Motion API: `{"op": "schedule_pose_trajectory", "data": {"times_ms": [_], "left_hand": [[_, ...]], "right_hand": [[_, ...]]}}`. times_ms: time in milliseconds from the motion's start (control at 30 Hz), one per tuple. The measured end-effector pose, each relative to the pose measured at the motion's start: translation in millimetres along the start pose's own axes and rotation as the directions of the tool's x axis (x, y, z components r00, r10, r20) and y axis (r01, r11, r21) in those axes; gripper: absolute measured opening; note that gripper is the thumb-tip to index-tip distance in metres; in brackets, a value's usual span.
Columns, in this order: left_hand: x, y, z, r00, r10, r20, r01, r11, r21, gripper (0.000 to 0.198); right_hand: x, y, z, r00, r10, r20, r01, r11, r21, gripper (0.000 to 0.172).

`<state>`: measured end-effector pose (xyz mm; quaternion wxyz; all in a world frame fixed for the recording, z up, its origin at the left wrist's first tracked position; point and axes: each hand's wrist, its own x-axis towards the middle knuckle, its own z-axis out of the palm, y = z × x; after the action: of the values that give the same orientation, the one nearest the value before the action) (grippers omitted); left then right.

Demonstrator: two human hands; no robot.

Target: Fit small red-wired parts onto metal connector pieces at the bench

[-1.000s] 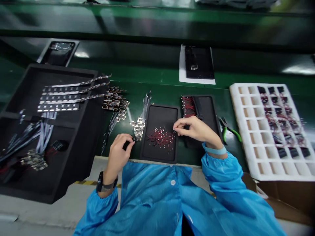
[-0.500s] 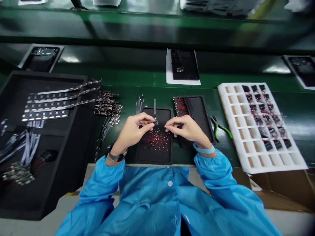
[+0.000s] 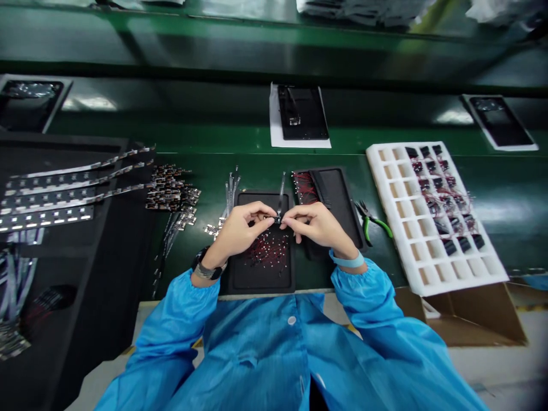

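Note:
My left hand pinches a small circuit board with a clear ribbon cable standing up from it. Close against the board's other side, my right hand has its thumb and fingertips pressed together; whatever lies between them is too small to make out. Both hands hover over a black tray, where a heap of tiny parts with red and black wires lies. Partly behind my right hand is a second black tray, holding black strips and red-wired parts.
Green-handled pliers lie right of the trays, beside a white foam tray partly filled with wired black parts. Stacked circuit boards and a large black bin are at left. A dark panel on white paper lies behind.
My right hand has closed in on the board, so the two hands' fingertips now meet around it. The whole view has shifted, with the bench items appearing further left.

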<state>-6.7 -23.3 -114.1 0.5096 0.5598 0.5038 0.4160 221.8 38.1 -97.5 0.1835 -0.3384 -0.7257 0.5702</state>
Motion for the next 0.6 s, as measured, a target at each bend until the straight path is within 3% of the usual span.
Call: {"op": "schedule_pose_trajectory", "data": {"times_ms": [233, 433, 600], "left_hand": [[-1, 2, 5.6, 0.994, 0.031, -0.105, -0.025, 0.998, 0.058, 0.016], [-3, 3, 9.7, 0.985, 0.156, -0.075, -0.136, 0.965, 0.225, 0.012], [-2, -3, 12.3, 0.993, 0.079, -0.091, -0.057, 0.974, 0.220, 0.011]], "right_hand": [[3, 3, 2, 0.997, -0.071, -0.042, 0.065, 0.991, -0.116, 0.016], [3, 9, 4, 0.978, -0.183, -0.098, 0.151, 0.951, -0.272, 0.012], [1, 11, 10, 0.947, -0.309, -0.092, 0.227, 0.842, -0.489, 0.017]]}}
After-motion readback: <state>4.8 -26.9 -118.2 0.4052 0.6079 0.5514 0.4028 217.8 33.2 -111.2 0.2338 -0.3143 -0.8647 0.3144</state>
